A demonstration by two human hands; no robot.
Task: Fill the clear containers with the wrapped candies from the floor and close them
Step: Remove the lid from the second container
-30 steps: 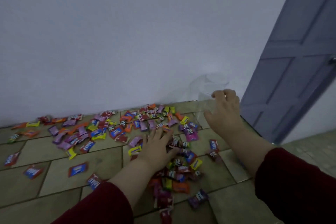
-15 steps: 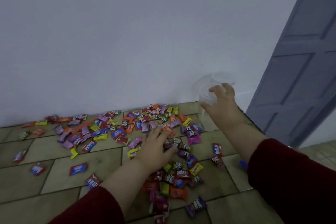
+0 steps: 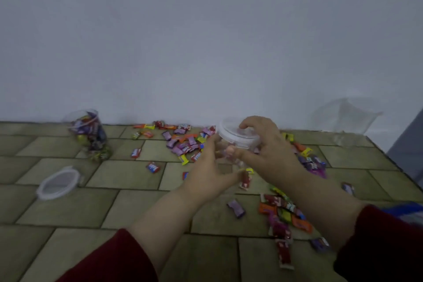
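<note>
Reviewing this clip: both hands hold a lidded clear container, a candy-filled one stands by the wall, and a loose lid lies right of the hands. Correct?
No. The head view shows the loose lid lying left of the left hand, near the candy-filled container; the rest holds.

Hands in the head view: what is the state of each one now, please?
The left hand holds the side of the clear container.
The right hand grips the lid on top of it.
</note>
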